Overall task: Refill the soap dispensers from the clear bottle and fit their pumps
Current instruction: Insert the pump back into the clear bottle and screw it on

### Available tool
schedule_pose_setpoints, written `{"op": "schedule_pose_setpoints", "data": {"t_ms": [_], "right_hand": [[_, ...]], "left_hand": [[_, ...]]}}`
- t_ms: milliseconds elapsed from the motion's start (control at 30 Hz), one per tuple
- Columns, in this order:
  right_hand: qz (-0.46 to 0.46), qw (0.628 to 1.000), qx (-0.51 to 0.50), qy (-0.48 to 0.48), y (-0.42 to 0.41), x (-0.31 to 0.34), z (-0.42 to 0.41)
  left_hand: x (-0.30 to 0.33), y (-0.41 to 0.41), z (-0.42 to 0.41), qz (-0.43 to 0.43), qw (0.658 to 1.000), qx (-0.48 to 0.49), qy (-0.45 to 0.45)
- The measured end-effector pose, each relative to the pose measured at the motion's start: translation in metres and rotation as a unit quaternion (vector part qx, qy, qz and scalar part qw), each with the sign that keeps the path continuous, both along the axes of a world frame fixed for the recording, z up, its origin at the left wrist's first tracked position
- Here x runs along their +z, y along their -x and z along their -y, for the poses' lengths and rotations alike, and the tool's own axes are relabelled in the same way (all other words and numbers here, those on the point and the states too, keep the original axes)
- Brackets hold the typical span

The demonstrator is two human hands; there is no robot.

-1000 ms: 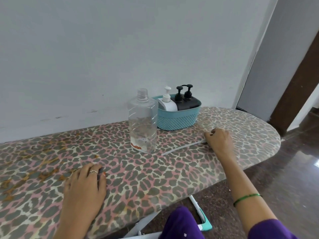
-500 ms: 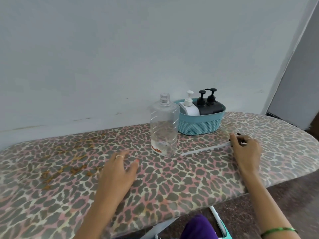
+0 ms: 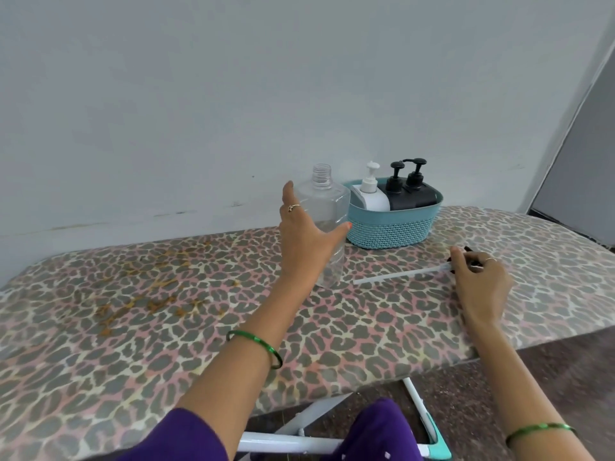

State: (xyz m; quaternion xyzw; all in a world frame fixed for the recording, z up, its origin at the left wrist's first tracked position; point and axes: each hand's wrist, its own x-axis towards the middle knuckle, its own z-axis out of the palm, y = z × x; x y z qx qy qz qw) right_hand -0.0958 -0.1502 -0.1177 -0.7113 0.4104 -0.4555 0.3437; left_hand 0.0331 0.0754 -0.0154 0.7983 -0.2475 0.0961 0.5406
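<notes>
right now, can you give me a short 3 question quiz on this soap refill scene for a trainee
1. True or false: the clear bottle has its cap on.
2. How many pump dispensers stand in the blue basket?
3. Which hand holds the loose pump with its tube: A left hand, B right hand?

Key: 1 false, its threaded neck is open. 2 three, one white dispenser and two black dispensers. 3 B.

Uncapped clear bottle (image 3: 327, 224) upright beside teal basket (image 3: 392, 232) of pump-topped dispensers (image 3: 392, 194).
</notes>
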Motion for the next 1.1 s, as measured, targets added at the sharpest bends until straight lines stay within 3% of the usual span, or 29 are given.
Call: {"op": "schedule_pose_setpoints", "data": {"t_ms": [167,433,567,900,1100], "right_hand": [[0.009,0.999,0.032,0.020,0.001,0.003,-0.005],[0.009,0.993,0.096,0.069,-0.004,0.026,-0.026],[0.075,0.987,0.126,0.064,-0.023,0.066,-0.050],[0.324,0.914,0.183,0.164,-0.062,0.243,-0.094],[0.342,0.868,0.226,0.279,-0.086,0.284,-0.131]], "left_hand": [[0.002,0.003,-0.017,0.017,1.000,0.000,0.008],[0.002,0.014,-0.113,0.017,1.000,-0.006,0.018],[-0.006,0.018,-0.140,0.003,1.000,-0.012,0.009],[-0.012,0.019,-0.145,-0.001,1.000,-0.008,-0.003],[-0.010,0.017,-0.145,0.002,1.000,-0.013,-0.009]]}}
